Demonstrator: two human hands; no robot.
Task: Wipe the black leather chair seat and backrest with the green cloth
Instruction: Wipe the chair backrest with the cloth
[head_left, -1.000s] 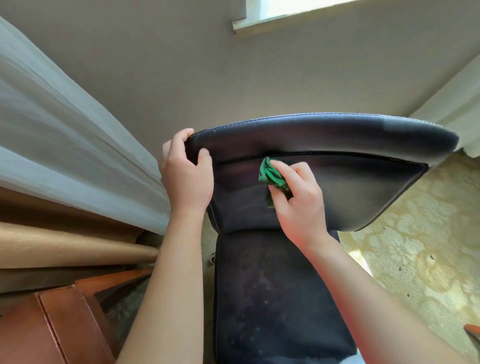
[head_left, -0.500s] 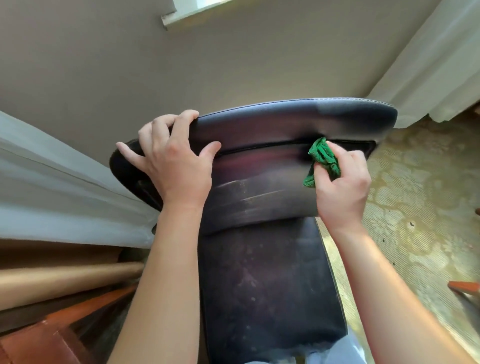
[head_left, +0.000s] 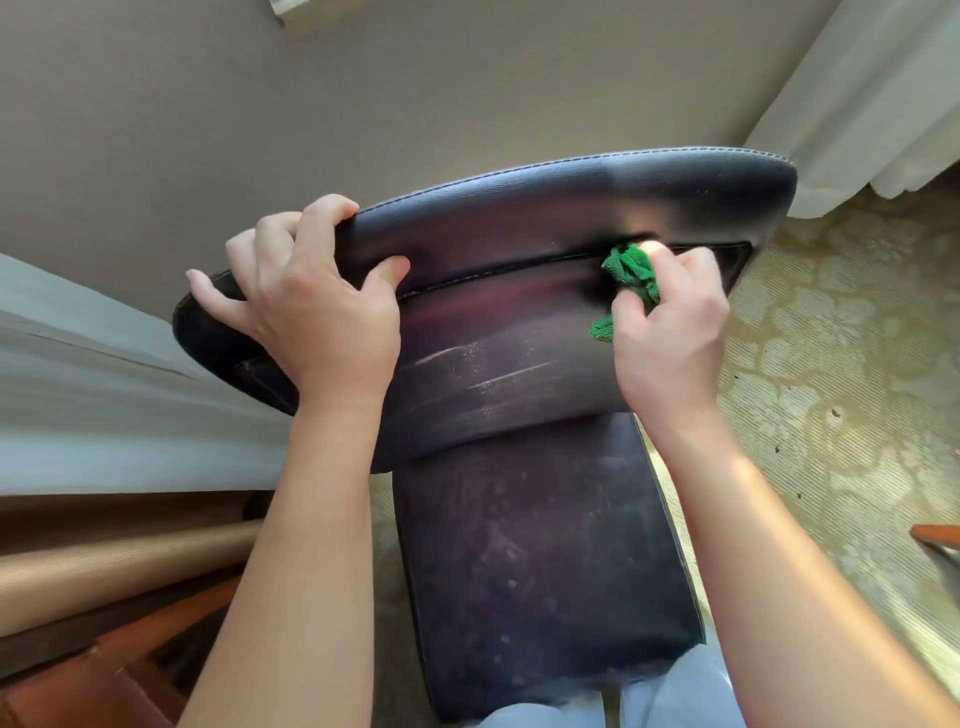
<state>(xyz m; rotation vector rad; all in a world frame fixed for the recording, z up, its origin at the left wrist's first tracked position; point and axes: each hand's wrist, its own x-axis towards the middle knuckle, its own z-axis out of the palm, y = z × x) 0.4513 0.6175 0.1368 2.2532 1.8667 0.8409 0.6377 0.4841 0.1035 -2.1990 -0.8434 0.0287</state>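
Two hands work on the black leather chair backrest (head_left: 519, 364): the left hand (head_left: 317, 312) grips its top edge, the right hand (head_left: 670, 332) pinches the green cloth (head_left: 631, 273) against the seam, and the small cloth could slip out if squeezed loosely.

Count: one black leather chair (head_left: 519, 332); one green cloth (head_left: 631, 270); two hands, left hand (head_left: 317, 306) and right hand (head_left: 670, 322); two white curtains, one (head_left: 104, 395) left, one (head_left: 872, 93) right.

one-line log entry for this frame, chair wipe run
step: wiping backrest seam | left hand: grips backrest top edge | right hand: presses green cloth on seam | seat: dusty
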